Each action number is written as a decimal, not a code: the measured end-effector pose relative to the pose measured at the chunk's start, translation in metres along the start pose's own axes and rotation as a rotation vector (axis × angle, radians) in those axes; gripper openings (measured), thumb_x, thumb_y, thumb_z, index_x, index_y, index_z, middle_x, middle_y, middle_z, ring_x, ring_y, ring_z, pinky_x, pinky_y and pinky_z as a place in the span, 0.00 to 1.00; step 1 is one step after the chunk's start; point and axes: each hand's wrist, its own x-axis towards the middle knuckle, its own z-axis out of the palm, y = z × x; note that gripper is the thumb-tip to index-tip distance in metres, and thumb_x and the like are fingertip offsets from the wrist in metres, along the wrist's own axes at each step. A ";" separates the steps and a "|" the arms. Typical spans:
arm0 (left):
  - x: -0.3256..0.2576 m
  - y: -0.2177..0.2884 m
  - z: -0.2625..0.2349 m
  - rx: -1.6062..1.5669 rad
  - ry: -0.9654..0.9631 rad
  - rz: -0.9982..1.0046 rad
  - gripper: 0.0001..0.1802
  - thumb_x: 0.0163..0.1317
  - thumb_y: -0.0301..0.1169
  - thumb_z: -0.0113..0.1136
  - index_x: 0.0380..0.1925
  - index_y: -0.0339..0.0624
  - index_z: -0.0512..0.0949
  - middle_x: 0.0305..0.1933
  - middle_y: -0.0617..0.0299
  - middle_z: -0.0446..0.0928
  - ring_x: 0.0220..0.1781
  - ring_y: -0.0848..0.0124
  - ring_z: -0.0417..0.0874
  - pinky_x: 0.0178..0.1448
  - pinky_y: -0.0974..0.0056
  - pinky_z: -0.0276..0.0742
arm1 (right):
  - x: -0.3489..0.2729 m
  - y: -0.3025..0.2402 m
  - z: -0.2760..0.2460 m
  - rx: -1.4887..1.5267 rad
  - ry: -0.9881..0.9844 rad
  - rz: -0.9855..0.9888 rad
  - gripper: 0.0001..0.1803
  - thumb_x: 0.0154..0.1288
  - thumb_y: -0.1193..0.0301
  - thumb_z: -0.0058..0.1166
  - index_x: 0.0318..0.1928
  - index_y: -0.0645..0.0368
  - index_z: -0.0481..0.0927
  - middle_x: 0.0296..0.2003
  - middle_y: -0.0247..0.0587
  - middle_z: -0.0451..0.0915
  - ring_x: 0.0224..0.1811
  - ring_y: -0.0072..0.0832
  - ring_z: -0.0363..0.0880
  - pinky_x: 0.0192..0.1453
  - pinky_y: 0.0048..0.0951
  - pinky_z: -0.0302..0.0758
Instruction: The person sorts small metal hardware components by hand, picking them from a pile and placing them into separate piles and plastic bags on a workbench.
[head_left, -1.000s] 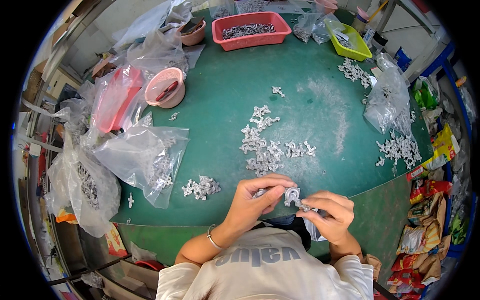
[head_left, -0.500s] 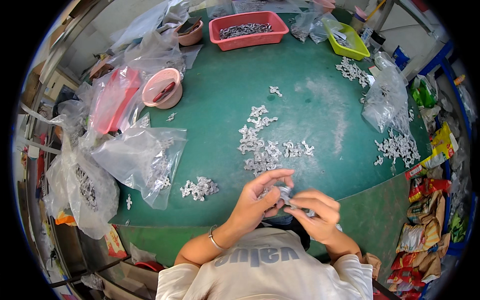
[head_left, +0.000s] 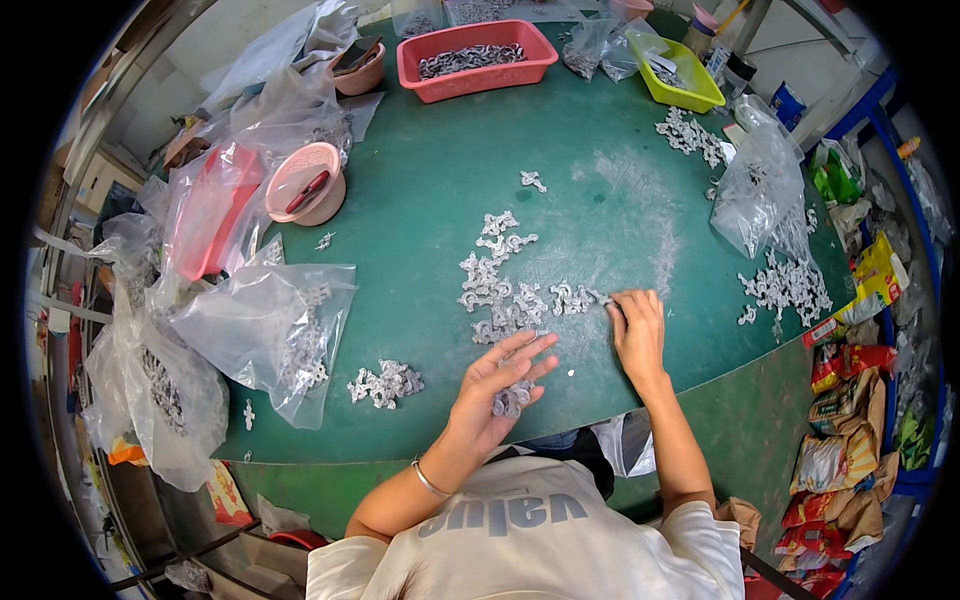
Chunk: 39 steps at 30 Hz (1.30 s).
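My left hand (head_left: 490, 390) is raised over the table's near edge. Small grey metal parts (head_left: 512, 400) rest in its palm, partly hidden by loosely curled fingers. My right hand (head_left: 640, 325) reaches onto the table with its fingertips pinched at a small grey metal part (head_left: 602, 299). That part lies at the right end of a short row, and the fingers partly cover it. Beside it spreads a loose cluster of similar metal parts (head_left: 485, 280) with irregular, branched outlines. A smaller heap (head_left: 386, 383) of them sits to the left of my left hand.
A red tray (head_left: 478, 85) of metal parts and a yellow-green basket (head_left: 690, 97) stand at the back. On the left are a pink bowl (head_left: 322, 205) with a red-handled tool and clear plastic bags (head_left: 265, 325). Another bag (head_left: 752, 190) and heap (head_left: 785, 288) lie right.
My hands have moved apart. The right hand went from beside the left to the parts on the table; the left lowered slightly and its fingers loosened. The whole view shifted a little.
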 end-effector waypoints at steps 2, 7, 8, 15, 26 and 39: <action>0.000 -0.002 -0.003 0.057 -0.022 0.035 0.15 0.59 0.25 0.55 0.48 0.40 0.72 0.52 0.52 0.72 0.34 0.75 0.74 0.26 0.73 0.70 | 0.000 -0.002 -0.003 0.081 0.041 0.007 0.09 0.51 0.79 0.57 0.36 0.66 0.79 0.33 0.45 0.77 0.38 0.43 0.73 0.46 0.36 0.68; 0.000 -0.003 -0.015 0.209 -0.111 0.053 0.17 0.60 0.26 0.57 0.50 0.38 0.72 0.40 0.60 0.73 0.30 0.77 0.70 0.29 0.71 0.71 | -0.002 -0.056 -0.044 0.400 0.141 -0.120 0.10 0.48 0.84 0.56 0.35 0.67 0.80 0.30 0.47 0.77 0.33 0.40 0.75 0.38 0.32 0.72; -0.001 -0.002 -0.012 0.212 -0.127 0.053 0.17 0.59 0.26 0.57 0.50 0.37 0.72 0.38 0.61 0.72 0.30 0.77 0.71 0.29 0.72 0.70 | -0.004 -0.064 -0.051 0.423 0.140 -0.170 0.12 0.45 0.86 0.57 0.35 0.67 0.81 0.31 0.47 0.78 0.32 0.39 0.75 0.37 0.30 0.73; -0.017 0.005 0.009 0.574 -0.192 0.251 0.12 0.55 0.19 0.59 0.41 0.33 0.77 0.35 0.61 0.73 0.27 0.77 0.74 0.28 0.74 0.70 | -0.011 -0.088 -0.072 0.702 0.118 -0.186 0.13 0.43 0.88 0.56 0.34 0.69 0.80 0.33 0.47 0.80 0.33 0.37 0.76 0.38 0.31 0.73; -0.028 0.007 0.014 0.758 -0.277 0.495 0.05 0.56 0.21 0.59 0.33 0.32 0.78 0.32 0.60 0.75 0.24 0.79 0.73 0.26 0.74 0.68 | -0.019 -0.091 -0.080 0.976 0.005 -0.042 0.09 0.47 0.87 0.57 0.33 0.70 0.80 0.31 0.47 0.80 0.33 0.34 0.77 0.39 0.29 0.72; -0.031 0.010 0.014 0.398 -0.206 0.058 0.04 0.58 0.23 0.58 0.30 0.33 0.75 0.28 0.58 0.73 0.24 0.76 0.72 0.24 0.72 0.69 | -0.025 -0.101 -0.077 1.432 -0.147 0.346 0.06 0.59 0.82 0.54 0.38 0.69 0.78 0.36 0.46 0.77 0.37 0.26 0.74 0.43 0.24 0.71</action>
